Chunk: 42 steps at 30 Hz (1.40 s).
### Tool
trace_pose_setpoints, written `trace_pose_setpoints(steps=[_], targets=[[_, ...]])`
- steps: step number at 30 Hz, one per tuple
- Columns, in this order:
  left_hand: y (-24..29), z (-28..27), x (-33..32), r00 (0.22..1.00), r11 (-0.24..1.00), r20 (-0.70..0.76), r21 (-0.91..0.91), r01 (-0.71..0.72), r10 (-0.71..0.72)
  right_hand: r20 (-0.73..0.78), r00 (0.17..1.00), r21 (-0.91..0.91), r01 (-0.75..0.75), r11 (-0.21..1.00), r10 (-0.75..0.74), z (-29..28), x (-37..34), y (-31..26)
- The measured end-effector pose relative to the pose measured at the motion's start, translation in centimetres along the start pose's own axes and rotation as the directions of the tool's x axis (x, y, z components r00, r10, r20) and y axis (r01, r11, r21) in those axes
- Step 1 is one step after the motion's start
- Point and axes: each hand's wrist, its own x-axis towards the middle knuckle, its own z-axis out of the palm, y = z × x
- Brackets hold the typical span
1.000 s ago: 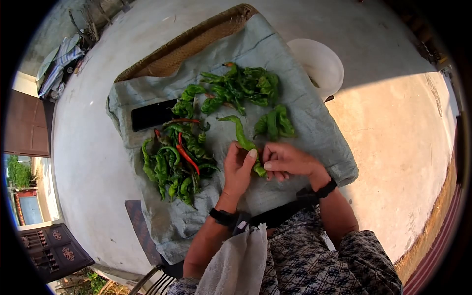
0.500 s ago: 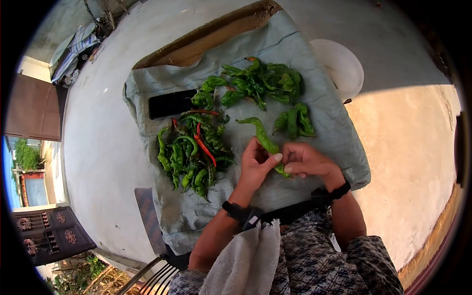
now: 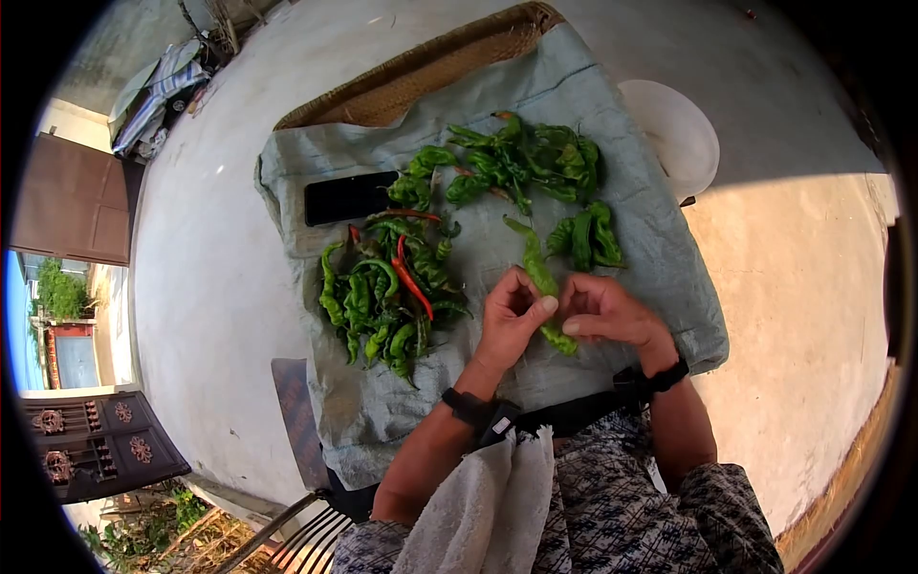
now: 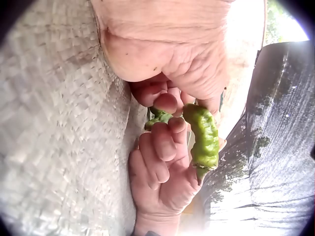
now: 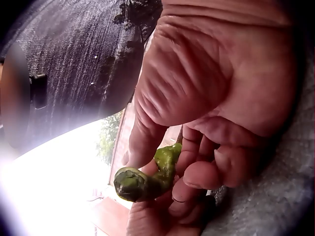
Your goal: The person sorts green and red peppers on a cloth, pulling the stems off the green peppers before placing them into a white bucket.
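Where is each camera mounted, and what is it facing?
Head: worn on the head, facing forward and down; shows both forearms, the left hand, right hand, held pepper and loose peppers on a gray sheet.
Left wrist: looks along the left hand, large at top; the right hand shows below.
Right wrist: looks along the right hand, large at upper right; part of the left hand shows below.
Shared: both wrist views show the held pepper.

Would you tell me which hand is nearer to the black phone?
Left. The left hand, pinching a green pepper, is below and right of the phone; the right hand is farther right.
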Motion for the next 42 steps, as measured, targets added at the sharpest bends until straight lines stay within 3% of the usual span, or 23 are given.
trace_pose_setpoints(steps=[5,7,9,13,17,21,24,26,32,35,38,40,42], targets=[[-0.8,-0.2,0.0,0.998,0.995,0.052,0.103,0.015,-0.020,-0.067,0.997,-0.070,0.020,0.997,-0.025,0.1,0.2,0.4],[-0.7,-0.3,-0.2,0.997,0.990,0.054,0.129,0.054,-0.061,-0.085,0.983,-0.034,0.158,0.987,-0.161,0.6,1.0,1.3],[-0.5,0.1,-0.2,0.997,0.996,0.063,0.078,0.048,-0.053,-0.112,0.975,0.005,0.193,0.981,-0.191,1.1,0.9,1.3],[0.3,0.2,-0.2,0.995,0.996,0.076,0.067,0.055,-0.060,-0.105,0.994,-0.148,-0.030,0.989,0.015,0.2,0.3,0.5],[0.3,-0.2,-0.2,0.994,0.991,0.091,0.125,0.046,-0.057,-0.095,0.977,-0.264,0.161,0.951,-0.192,0.0,0.7,1.7],[0.3,-0.5,-0.3,0.994,0.973,0.071,0.224,0.062,-0.080,-0.153,0.969,-0.158,0.169,0.973,-0.193,0.8,0.4,0.9],[0.2,-0.4,-0.3,0.995,0.987,0.026,0.136,0.089,-0.093,-0.133,0.981,-0.156,0.122,0.980,-0.143,0.4,0.1,0.7],[-0.3,-0.5,-0.1,0.999,0.979,0.020,0.204,0.029,-0.034,-0.109,0.982,-0.153,0.137,0.979,-0.154,0.0,0.2,1.3],[-0.1,-0.4,0.0,0.995,0.965,-0.006,0.246,0.095,-0.096,-0.122,0.946,-0.194,0.273,0.942,-0.299,0.4,-1.5,-1.4],[0.2,0.2,0.0,0.992,0.960,0.021,0.256,0.115,-0.124,-0.199,0.917,-0.387,0.252,0.887,-0.347,0.3,-3.4,-4.7],[0.4,0.6,-0.2,0.988,0.958,0.029,0.249,0.141,-0.153,-0.381,0.889,-0.365,0.107,0.925,-0.253,-0.7,-6.1,-9.8],[0.5,0.8,-0.2,0.989,0.960,0.036,0.248,0.128,-0.141,-0.468,0.822,-0.403,0.126,0.906,-0.323,-3.2,-7.1,-11.8],[0.2,0.5,-0.2,0.989,0.964,0.047,0.234,0.123,-0.137,-0.597,0.714,-0.513,0.011,0.858,-0.366,-5.3,-7.6,-14.6]])
